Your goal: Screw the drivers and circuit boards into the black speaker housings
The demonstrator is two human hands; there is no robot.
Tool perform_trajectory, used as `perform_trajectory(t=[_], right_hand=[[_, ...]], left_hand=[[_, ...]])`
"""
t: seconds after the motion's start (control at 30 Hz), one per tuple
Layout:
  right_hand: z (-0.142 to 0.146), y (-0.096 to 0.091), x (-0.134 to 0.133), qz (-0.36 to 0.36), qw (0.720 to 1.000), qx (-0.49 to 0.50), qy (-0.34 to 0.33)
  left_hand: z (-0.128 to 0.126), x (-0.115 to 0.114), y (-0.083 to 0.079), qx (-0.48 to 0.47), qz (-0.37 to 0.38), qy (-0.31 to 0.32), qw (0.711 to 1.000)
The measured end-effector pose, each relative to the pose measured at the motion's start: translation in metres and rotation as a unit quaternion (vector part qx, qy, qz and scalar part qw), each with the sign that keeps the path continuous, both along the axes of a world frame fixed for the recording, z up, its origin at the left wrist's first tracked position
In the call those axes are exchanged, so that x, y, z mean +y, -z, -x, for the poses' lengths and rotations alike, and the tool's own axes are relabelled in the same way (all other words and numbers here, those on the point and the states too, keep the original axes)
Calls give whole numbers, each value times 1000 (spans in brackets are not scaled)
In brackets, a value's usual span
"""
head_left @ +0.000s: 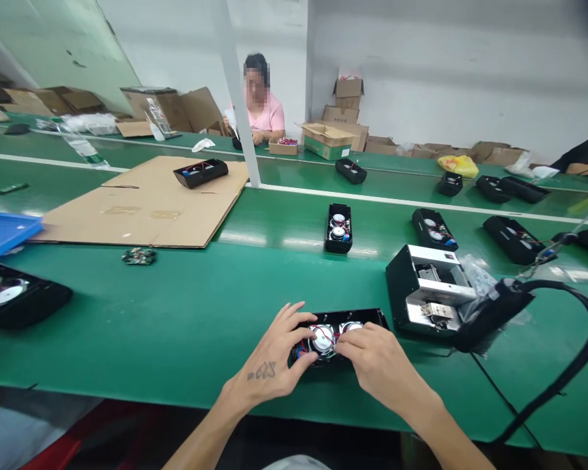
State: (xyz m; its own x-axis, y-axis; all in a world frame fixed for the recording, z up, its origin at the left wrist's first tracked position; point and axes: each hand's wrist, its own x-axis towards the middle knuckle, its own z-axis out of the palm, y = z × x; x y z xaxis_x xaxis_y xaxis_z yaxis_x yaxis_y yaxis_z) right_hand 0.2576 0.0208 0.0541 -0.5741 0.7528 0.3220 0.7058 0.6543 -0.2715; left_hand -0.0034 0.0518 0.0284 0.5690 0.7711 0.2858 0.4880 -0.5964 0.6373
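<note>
An open black speaker housing (357,318) with two round silver drivers and red wires lies on the green bench near its front edge. My left hand (273,359) rests on the housing's left end, fingers spread and curled around it, thumb at the near side. Over the right half of that housing, my right hand (375,364) has its fingers pinched together at the wires between the drivers. What the fingertips grip is too small to make out.
A black-and-silver box unit (428,287) with a thick black cable (575,352) stands just right. More open speaker housings (338,228) lie on the belt. Left are a cardboard sheet (147,202), a blue tray (2,232), another housing (14,297). A person in pink (264,111) sits across.
</note>
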Motion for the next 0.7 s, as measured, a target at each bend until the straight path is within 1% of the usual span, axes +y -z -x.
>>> perform_trajectory(t=[0.1,0.23,0.33,0.43,0.57,0.63,0.7], right_hand=[[11,1,-6,-26,993,-115,-2],[17,1,-8,-33,981,-190,7],[17,1,-8,-5,978,-207,5],[16,0,-6,56,977,-207,1],[14,-6,-2,125,972,-197,-5],[15,-9,0,136,971,-195,-7],[15,-10,-1,129,972,-195,-5]], left_hand=[[-2,-7,3,66,-28,28,997],[-17,-14,20,123,-74,30,989],[-23,-17,33,129,-100,7,987],[-24,-17,40,116,-108,-1,987],[-25,-15,42,90,-113,2,989],[-26,-15,41,81,-111,1,990],[-27,-16,41,77,-113,2,991]])
